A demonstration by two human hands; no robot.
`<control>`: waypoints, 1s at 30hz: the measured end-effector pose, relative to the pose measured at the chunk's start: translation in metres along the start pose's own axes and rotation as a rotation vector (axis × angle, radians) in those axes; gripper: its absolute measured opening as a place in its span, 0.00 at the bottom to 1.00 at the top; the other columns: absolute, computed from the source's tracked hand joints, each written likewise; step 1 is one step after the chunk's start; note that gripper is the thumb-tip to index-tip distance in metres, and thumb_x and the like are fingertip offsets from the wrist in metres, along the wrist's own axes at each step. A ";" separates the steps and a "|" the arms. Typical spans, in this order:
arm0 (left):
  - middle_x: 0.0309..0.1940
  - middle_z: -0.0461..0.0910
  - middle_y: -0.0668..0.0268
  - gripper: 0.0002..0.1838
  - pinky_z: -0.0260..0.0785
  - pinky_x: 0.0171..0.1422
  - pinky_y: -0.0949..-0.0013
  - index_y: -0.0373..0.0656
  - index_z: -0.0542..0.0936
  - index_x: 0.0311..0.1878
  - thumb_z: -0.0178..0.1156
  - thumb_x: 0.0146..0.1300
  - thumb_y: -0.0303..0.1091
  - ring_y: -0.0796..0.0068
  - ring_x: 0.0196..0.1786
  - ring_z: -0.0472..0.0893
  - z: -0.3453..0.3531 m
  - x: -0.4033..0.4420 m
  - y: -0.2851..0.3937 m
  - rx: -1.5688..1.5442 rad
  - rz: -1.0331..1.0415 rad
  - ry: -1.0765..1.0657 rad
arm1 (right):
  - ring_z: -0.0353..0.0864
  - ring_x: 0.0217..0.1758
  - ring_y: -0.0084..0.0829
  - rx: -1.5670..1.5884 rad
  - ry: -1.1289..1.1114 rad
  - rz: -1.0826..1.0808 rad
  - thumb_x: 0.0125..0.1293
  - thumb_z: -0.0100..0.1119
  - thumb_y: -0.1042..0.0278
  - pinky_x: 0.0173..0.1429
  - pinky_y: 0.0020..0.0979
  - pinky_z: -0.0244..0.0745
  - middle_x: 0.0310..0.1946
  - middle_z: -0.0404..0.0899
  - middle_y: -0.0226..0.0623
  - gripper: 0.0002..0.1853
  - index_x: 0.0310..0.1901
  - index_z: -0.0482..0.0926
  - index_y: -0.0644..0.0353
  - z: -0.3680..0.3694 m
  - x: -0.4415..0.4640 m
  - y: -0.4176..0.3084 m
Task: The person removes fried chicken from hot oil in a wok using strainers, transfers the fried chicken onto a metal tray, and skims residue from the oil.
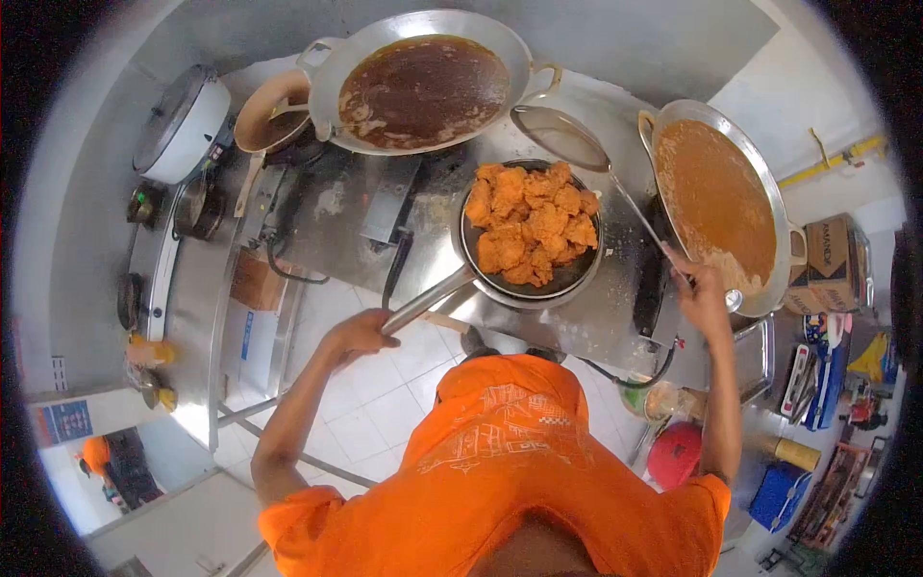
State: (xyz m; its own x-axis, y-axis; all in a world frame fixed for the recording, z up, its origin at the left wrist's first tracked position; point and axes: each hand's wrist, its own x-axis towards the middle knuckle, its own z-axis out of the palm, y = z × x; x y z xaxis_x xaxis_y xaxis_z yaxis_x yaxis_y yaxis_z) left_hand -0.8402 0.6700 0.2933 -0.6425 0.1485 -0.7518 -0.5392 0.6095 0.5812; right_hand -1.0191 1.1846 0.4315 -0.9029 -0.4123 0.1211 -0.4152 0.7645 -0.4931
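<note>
My left hand (358, 335) is closed round the end of the long handle of a large strainer (431, 297). Golden-brown fried chicken pieces (534, 226) are heaped in its round bowl, over the steel counter; whether a vessel supports it from below is hard to tell. On the other side, my right hand (700, 296) grips the thin handle of a wire-mesh skimmer (562, 137). The skimmer's mesh head is beyond the chicken, between two woks, and looks bare. My right hand is beside the near edge of the right wok (716, 207), which holds brown, foamy oil.
A wok (423, 94) of darker oil stands at the back. Left of it are a smaller pan (273, 113) and a white pot (183, 127). A cardboard box (829, 264) and yellow pipe (846, 156) are at right. A black hose (298, 276) hangs by the counter's front edge.
</note>
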 end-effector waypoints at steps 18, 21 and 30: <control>0.19 0.70 0.70 0.10 0.64 0.18 0.73 0.40 0.70 0.38 0.62 0.58 0.28 0.80 0.16 0.71 0.127 -0.004 0.044 -0.346 0.085 0.082 | 0.72 0.34 0.13 0.359 0.040 0.511 0.67 0.60 0.72 0.36 0.22 0.68 0.42 0.84 0.35 0.15 0.55 0.81 0.59 -0.012 -0.062 -0.002; 0.19 0.72 0.70 0.10 0.63 0.18 0.73 0.39 0.70 0.38 0.62 0.59 0.28 0.81 0.16 0.71 0.145 -0.004 0.057 -0.392 0.064 0.112 | 0.77 0.32 0.23 0.160 0.135 0.658 0.66 0.60 0.70 0.38 0.28 0.71 0.36 0.84 0.39 0.13 0.51 0.82 0.60 -0.066 -0.058 0.017; 0.17 0.73 0.67 0.10 0.62 0.17 0.73 0.38 0.69 0.35 0.63 0.59 0.26 0.79 0.15 0.71 0.199 0.003 0.086 -0.495 0.037 0.220 | 0.81 0.47 0.54 -0.590 0.353 0.479 0.56 0.58 0.70 0.53 0.46 0.74 0.39 0.82 0.56 0.16 0.47 0.82 0.64 -0.169 -0.080 0.218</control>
State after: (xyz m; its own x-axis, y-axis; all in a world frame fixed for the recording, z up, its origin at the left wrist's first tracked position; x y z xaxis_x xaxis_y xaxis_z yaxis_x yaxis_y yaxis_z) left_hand -0.7800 0.8777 0.2794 -0.7362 -0.0358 -0.6759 -0.6718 0.1598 0.7233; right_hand -1.0557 1.4680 0.4600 -0.9373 0.1279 0.3242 0.1214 0.9918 -0.0404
